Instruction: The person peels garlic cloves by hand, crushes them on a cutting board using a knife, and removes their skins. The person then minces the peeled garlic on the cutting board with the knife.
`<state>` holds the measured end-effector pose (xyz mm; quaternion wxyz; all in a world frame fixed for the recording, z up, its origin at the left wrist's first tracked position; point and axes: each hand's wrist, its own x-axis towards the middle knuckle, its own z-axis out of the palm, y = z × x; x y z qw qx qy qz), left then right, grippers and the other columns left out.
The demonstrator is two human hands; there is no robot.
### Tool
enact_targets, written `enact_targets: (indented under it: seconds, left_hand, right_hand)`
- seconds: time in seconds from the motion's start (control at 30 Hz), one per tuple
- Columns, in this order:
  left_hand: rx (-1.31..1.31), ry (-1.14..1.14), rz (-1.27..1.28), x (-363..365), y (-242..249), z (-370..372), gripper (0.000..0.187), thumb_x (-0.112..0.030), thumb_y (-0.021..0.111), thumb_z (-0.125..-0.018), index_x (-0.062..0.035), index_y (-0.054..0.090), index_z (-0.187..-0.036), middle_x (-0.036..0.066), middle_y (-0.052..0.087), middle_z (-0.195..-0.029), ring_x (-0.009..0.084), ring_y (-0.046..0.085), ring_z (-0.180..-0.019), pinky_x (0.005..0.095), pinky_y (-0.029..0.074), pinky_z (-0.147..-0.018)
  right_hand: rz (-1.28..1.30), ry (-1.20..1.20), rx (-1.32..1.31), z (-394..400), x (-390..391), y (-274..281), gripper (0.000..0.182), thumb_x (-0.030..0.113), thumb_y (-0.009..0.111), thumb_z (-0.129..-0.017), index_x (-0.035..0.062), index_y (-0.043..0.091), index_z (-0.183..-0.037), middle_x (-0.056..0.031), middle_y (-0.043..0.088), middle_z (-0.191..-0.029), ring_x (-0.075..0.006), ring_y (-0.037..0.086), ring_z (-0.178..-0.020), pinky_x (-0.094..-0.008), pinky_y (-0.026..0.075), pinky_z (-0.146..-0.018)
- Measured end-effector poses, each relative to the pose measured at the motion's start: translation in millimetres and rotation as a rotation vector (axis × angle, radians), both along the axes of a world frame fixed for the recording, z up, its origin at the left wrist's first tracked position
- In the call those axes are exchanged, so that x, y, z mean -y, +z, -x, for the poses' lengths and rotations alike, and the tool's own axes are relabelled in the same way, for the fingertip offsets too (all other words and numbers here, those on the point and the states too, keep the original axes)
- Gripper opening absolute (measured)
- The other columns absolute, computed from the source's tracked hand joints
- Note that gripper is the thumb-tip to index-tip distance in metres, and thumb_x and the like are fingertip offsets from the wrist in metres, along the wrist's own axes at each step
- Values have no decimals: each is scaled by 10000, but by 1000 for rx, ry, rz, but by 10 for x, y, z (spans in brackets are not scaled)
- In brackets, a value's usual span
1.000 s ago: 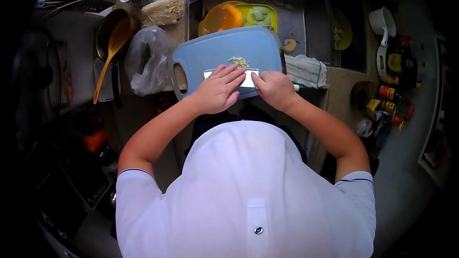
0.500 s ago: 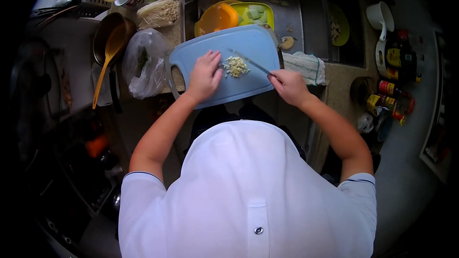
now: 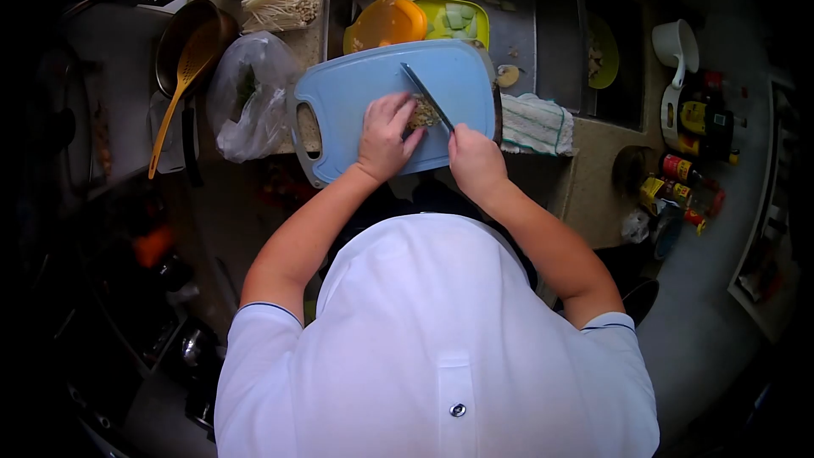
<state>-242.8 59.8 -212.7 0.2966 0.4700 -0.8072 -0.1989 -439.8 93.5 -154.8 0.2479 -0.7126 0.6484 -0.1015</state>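
A blue cutting board lies in front of me, with a small pile of pale chopped garlic near its middle. My right hand is wrapped round the handle of a knife. Its blade slants up and left across the board, along the pile's right side. At the pile's left edge rests my left hand, fingers bent and thumb apart, cupped beside the garlic and holding nothing I can see. Its fingertips partly hide the pile.
Behind the board are an orange container and a green tray with pale pieces. To the left lie a plastic bag, enoki mushrooms and a pan with a slotted spatula. A cloth and bottles stand rightward.
My right hand has swung left and toward me, so the knife stands steeper over the board beside the garlic. The left hand has shifted right and closer, against the pile.
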Motion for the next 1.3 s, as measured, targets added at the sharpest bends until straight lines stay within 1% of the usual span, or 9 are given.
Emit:
enact_targets:
  seconds: [0.07, 0.2, 0.37, 0.47, 0.6, 0.77, 0.9, 1.07, 1.3]
  left_hand:
    - [-6, 122, 6, 87, 143, 0, 698, -200, 853, -701, 29, 589, -1305, 210, 546, -1379, 407, 504, -1272, 507, 384, -1086]
    - [50, 60, 38, 201, 106, -35, 691, -214, 859, -700, 26, 597, -1293, 205, 579, -1343, 403, 518, -1260, 524, 364, -1101]
    - [-125, -147, 38, 175, 2, -29, 488, -128, 822, -715, 2, 662, -1157, 160, 655, -1206, 351, 588, -1158, 465, 446, -1022]
    - [-132, -146, 23, 189, 3, -25, 410, -87, 803, -716, -19, 681, -1102, 131, 672, -1129, 331, 609, -1094, 438, 479, -968]
    - [-144, -213, 53, 223, -56, -47, 366, -80, 799, -722, -33, 686, -1066, 121, 668, -1108, 332, 615, -1061, 438, 483, -953]
    - [-227, -192, -16, 242, -69, -137, 284, -70, 789, -733, -37, 687, -996, 108, 672, -1089, 330, 618, -1052, 432, 490, -932]
    - [-187, -267, 5, 290, -51, -198, 314, -66, 804, -738, -30, 686, -1027, 116, 678, -1103, 343, 617, -1050, 429, 500, -930]
    - [-208, -274, -3, 268, -23, -237, 312, -66, 803, -740, -30, 685, -1027, 114, 677, -1107, 332, 619, -1064, 423, 502, -946]
    - [-234, -282, -31, 286, -29, -255, 311, -65, 803, -741, -24, 681, -1024, 123, 671, -1111, 336, 617, -1072, 425, 500, -952]
  right_hand:
    - [-51, -4, -31, -38, 14, 1, 174, 158, 540, -995, 13, 572, -905, -229, 671, -787, -457, 667, -738, -548, 540, -664]
    - [-131, -67, -21, -90, 32, 202, 164, 152, 533, -994, 13, 566, -911, -234, 675, -791, -462, 670, -751, -550, 543, -665]
    - [-159, -165, -40, -191, -71, 106, 153, 139, 529, -988, 6, 565, -922, -261, 679, -801, -476, 674, -781, -564, 543, -699]
    - [-190, -162, -4, -207, -22, 269, 137, 126, 525, -978, 1, 562, -935, -279, 678, -807, -487, 672, -791, -575, 537, -720]
    - [-228, -285, 8, -404, -166, 91, 122, 108, 525, -964, -8, 555, -941, -289, 678, -812, -497, 671, -805, -580, 533, -734]
    - [-223, -318, 57, -524, -117, 285, 115, 100, 526, -962, -10, 551, -940, -288, 682, -820, -492, 677, -829, -573, 535, -754]
    - [-278, -404, 11, -659, -192, 83, 124, 106, 523, -962, -11, 561, -955, -291, 686, -840, -489, 680, -840, -567, 538, -765]
    - [-279, -308, -44, -573, -75, 395, 137, 89, 503, -954, -16, 588, -980, -287, 696, -860, -482, 688, -850, -555, 546, -784]
    - [-264, -218, -138, -336, -76, 307, 127, 82, 516, -936, -14, 588, -979, -263, 701, -836, -461, 696, -842, -551, 552, -764]
